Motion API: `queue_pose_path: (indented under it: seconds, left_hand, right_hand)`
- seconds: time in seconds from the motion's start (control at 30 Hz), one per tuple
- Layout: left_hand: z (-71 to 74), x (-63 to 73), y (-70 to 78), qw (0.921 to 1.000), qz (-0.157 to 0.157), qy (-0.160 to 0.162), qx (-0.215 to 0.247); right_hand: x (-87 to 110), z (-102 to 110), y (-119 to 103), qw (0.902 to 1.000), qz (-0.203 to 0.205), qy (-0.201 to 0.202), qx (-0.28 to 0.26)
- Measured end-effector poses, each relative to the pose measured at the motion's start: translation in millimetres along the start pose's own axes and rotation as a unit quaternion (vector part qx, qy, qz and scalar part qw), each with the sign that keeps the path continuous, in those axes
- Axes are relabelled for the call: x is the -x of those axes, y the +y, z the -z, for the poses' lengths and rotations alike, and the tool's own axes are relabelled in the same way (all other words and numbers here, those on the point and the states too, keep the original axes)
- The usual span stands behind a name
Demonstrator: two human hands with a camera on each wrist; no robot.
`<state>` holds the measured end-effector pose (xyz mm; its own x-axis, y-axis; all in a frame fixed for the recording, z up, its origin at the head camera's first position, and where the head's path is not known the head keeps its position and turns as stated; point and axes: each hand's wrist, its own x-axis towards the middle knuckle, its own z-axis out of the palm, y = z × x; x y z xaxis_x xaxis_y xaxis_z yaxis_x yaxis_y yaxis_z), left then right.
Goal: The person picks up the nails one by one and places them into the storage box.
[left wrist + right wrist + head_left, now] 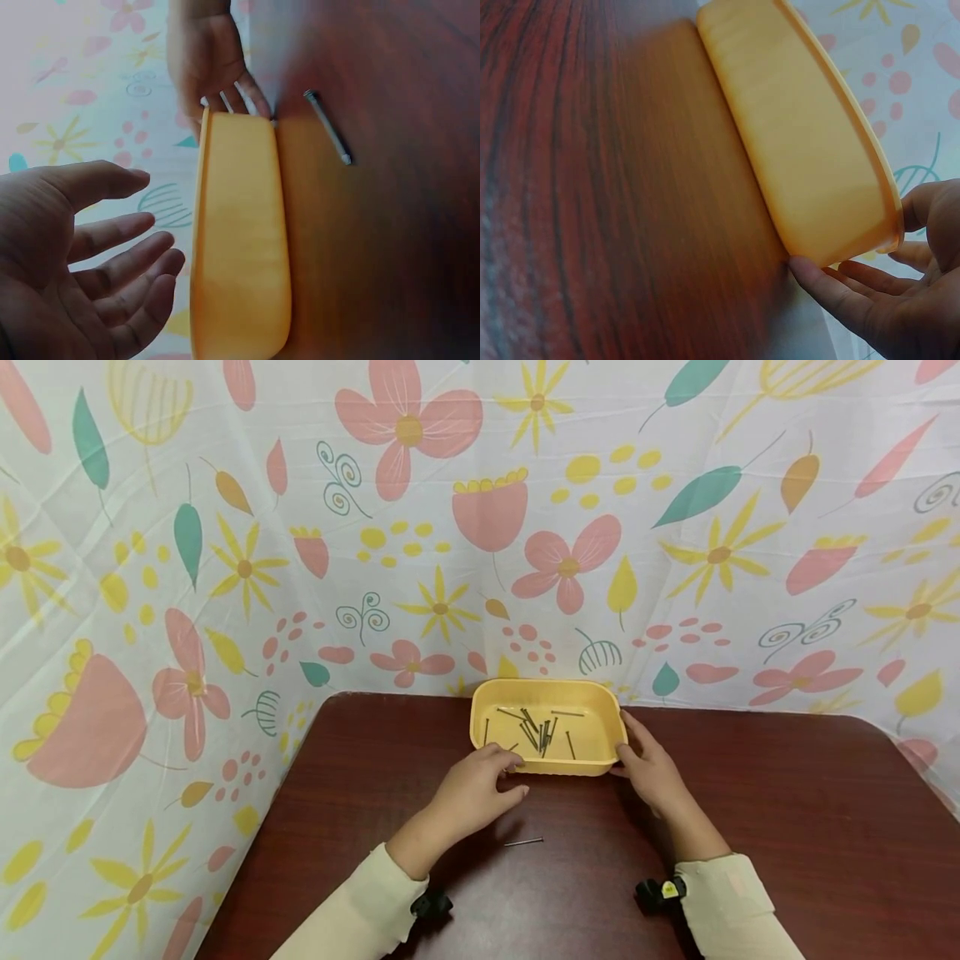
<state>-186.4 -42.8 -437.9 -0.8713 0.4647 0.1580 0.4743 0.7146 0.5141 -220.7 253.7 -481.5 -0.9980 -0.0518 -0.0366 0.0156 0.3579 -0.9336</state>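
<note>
A shallow yellow plastic tray [487, 767] sits at the back of the table, with several nails [543, 735] scattered in it. My right hand [652, 772] holds the tray's right end, thumb at the rim and fingers against the outer wall, as the right wrist view shows. Beside the tray's near left rim is my left hand [472, 789]. Its fingers look loose and slightly bent in the left wrist view, with nothing between them. One more nail [523, 842] lies on the table in front of the tray; it shows again as a dark nail [328, 127].
A dark reddish-brown wooden table [570, 877] spreads under both arms. Behind it and along its left side hangs a white cloth [420, 543] printed with flowers and leaves. Black wrist cameras [431, 906] sit below both sleeves.
</note>
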Motion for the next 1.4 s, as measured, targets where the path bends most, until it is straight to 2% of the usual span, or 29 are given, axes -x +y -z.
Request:
queue_pose_path:
  seconds: [0.23, 0.47, 0.63, 0.97, 1.4]
  left_hand:
    - [-8.3, 5.5, 2.2, 0.9973, -0.007, -0.056, -0.046]
    - [-18.5, 9.2, 1.1, 0.9882, -0.030, -0.122, -0.087]
    - [-23.0, 11.9, 0.5, 0.9817, -0.043, -0.152, -0.106]
    - [-27.9, 12.5, -0.3, 0.9747, -0.048, -0.174, -0.132]
    - [-31.8, 11.9, -1.8, 0.9747, -0.046, -0.165, -0.143]
  right_hand:
    - [-0.8, 0.5, 2.0, 1.0000, -0.002, -0.003, -0.002]
    - [-1.2, 1.1, 2.1, 1.0000, -0.001, -0.003, -0.004]
    - [-0.5, 0.6, 1.3, 1.0000, -0.002, -0.007, -0.003]
    - [-1.6, -0.2, 2.3, 0.9999, 0.008, -0.003, -0.007]
    - [-3.1, 0.5, 4.3, 1.0000, 0.001, -0.005, -0.006]
